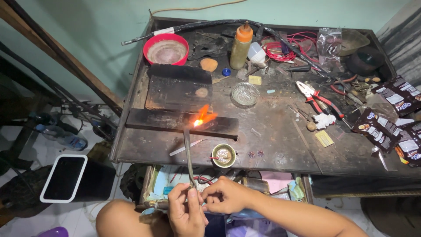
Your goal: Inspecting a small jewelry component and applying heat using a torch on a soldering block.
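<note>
Fingers of the left hand (186, 213) and right hand (226, 195) pinch the long tweezers (189, 160) together, best kept steady so their tip stays in the flame (202, 116) on the charred block (182, 122).

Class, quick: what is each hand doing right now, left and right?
Left hand: closed around the long metal torch tube, flame at its far tip.
Right hand: fingers pinched on the tube's near end.

A long, thin grey metal torch pipe (189, 156) slants up and slightly left from the near edge of the dark scorched worktop (280, 140), its far tip throwing a small orange flame (202, 116) onto a charred black flat block (175, 121).
</note>
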